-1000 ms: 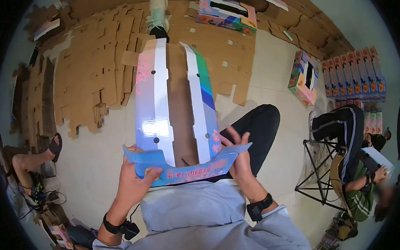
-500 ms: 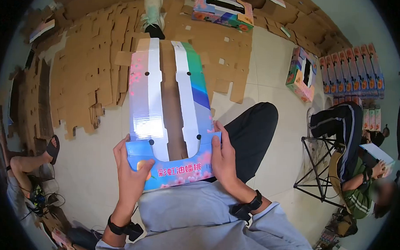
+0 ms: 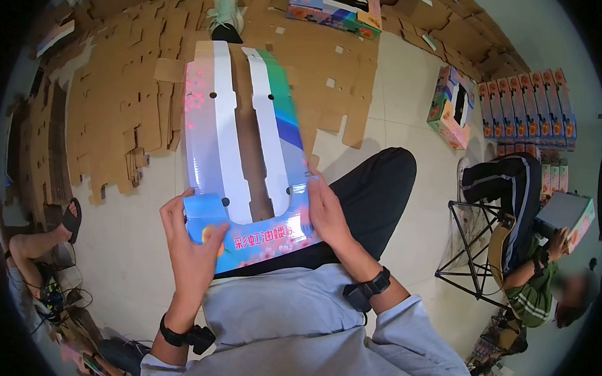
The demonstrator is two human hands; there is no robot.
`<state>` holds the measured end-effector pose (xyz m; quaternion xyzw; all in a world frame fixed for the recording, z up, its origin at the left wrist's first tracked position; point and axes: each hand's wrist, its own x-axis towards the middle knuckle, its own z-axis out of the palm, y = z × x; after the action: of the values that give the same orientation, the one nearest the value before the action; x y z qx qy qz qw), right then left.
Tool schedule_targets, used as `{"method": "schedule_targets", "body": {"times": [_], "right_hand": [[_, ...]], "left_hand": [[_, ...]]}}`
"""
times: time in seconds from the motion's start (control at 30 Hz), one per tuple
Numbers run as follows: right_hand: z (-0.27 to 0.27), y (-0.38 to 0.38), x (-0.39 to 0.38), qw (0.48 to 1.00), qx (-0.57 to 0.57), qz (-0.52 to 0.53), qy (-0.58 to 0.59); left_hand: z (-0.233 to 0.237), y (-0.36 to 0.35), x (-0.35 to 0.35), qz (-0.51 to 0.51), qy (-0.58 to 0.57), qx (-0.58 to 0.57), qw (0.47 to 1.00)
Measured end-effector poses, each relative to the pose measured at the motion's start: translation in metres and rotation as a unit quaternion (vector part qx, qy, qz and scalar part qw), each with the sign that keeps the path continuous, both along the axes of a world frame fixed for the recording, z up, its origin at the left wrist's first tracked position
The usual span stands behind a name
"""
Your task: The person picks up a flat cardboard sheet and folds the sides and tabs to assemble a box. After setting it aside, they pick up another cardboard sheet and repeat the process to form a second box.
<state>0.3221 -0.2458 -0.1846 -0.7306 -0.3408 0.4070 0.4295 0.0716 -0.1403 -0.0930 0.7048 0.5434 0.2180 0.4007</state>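
A colourful printed cardboard box (image 3: pixel 293 217) lies over my lap, its top open along a long slot between two white flaps (image 3: pixel 231 142). Blue end panel with red lettering and pink blossoms faces me. My left hand (image 3: pixel 192 234) grips the near left corner, thumb on the front panel and fingers round the side. At the near right corner my right hand (image 3: pixel 326 212) holds the side, its fingers partly hidden behind the wall. Brown inner cardboard shows through the slot.
Flattened brown cardboard (image 3: pixel 118 109) covers the floor ahead and left. Finished-looking printed boxes stand at the top (image 3: pixel 333 13) and right (image 3: pixel 452 107), near a stacked row (image 3: pixel 526 106). To the right, a seated co-worker holds another box (image 3: pixel 565 220); a folding stool (image 3: pixel 474 250) stands there.
The box and both my hands have shifted slightly left and up in view, with the grip kept. The co-worker's box at right has turned to show its printed side.
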Motion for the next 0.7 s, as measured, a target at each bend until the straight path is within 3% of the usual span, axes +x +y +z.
{"method": "schedule_targets", "body": {"times": [0.13, 0.23, 0.3, 0.33, 0.37, 0.43, 0.47, 0.57, 0.7], "right_hand": [[-0.038, 0.019, 0.008, 0.987, -0.015, 0.002, 0.159], [-0.024, 0.015, 0.002, 0.983, -0.009, -0.032, 0.178], [0.003, 0.0, -0.018, 0.998, 0.004, 0.041, 0.04], [0.026, -0.008, -0.03, 0.997, 0.011, 0.076, -0.029], [0.07, -0.008, -0.042, 0.989, -0.05, 0.137, 0.019], [0.093, -0.025, -0.089, 0.975, -0.069, 0.166, 0.13], [0.094, -0.039, -0.11, 0.974, -0.034, 0.22, 0.047], [0.114, -0.039, -0.111, 0.844, -0.111, 0.461, 0.252], [0.145, -0.022, -0.085, 0.927, 0.112, 0.358, -0.011]], "left_hand": [[-0.005, 0.011, -0.001, -0.011, 0.011, 0.017, 1.0], [-0.002, 0.02, -0.002, -0.003, 0.033, 0.027, 0.999], [-0.004, 0.043, -0.029, -0.011, 0.052, -0.01, 0.999], [-0.014, 0.058, -0.052, -0.03, 0.127, 0.013, 0.991], [-0.022, 0.068, -0.066, -0.022, 0.158, 0.051, 0.986], [-0.03, 0.084, -0.082, -0.008, 0.214, 0.127, 0.968], [-0.02, 0.087, -0.077, -0.018, 0.224, 0.129, 0.966], [-0.013, 0.1, -0.061, -0.082, 0.231, 0.198, 0.949], [-0.011, 0.11, -0.038, -0.131, 0.124, 0.143, 0.973]]}}
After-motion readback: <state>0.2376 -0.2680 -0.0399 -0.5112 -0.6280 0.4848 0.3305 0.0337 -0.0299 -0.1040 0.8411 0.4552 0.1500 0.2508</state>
